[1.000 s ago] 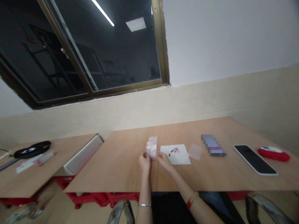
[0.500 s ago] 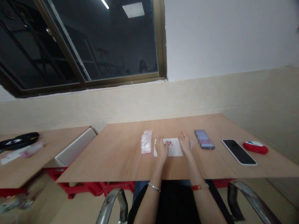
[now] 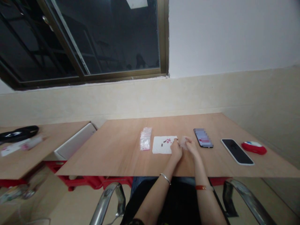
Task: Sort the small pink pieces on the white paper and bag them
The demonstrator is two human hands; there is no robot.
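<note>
My left hand (image 3: 176, 150) is at the right edge of a white sheet (image 3: 160, 148), its fingers drawn together; what they hold, if anything, is too small to make out. Beside it, my right hand (image 3: 192, 147) has its fingers closed on a small clear plastic bag (image 3: 183, 141), which lies between the two hands. Several tiny pink pieces (image 3: 168, 141) and a few small dark pieces (image 3: 162, 145) rest on the sheet. To the left of it lies an overlapping row of clear plastic bags (image 3: 145, 139) with pinkish edges.
Right of my hands lie a phone with a lit screen (image 3: 203, 138), a white-edged dark phone (image 3: 237, 152) and a red case (image 3: 254, 147). A second table (image 3: 53, 137) at left bears a black coiled item (image 3: 20, 134). Metal armrests (image 3: 114, 197) flank me below the table edge.
My left hand has moved right, off the middle of the sheet, uncovering the dark pieces. My right hand has turned inward, and the small clear bag now shows between both hands.
</note>
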